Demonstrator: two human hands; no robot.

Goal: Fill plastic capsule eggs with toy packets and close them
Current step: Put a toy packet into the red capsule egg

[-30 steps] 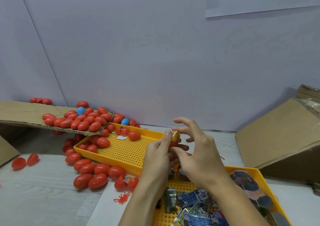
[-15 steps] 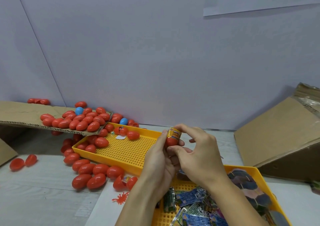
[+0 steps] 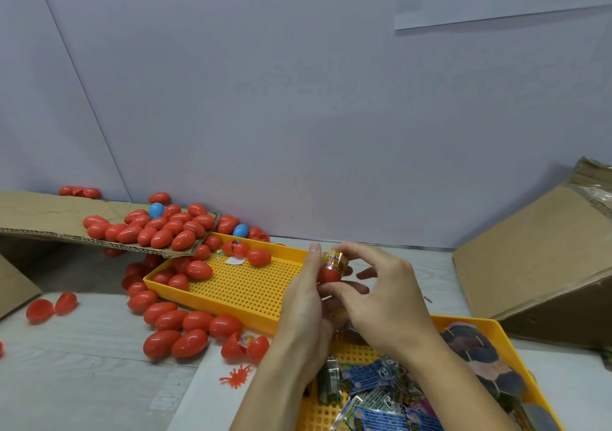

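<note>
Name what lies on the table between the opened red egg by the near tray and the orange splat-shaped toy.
Nothing: in the head view, only bare pale table surface separates the opened red egg from the orange splat toy just below it.

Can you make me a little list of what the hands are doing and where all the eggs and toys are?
left hand: holds the red egg half from below
right hand: pushes a rolled toy packet into the egg half
packet: sticks out of the top, not fully in
closed red eggs: piled on the cardboard flap; more lie on the table
blue eggs: two, one in the pile
far yellow tray: a few eggs
near yellow tray: more toy packets
</note>
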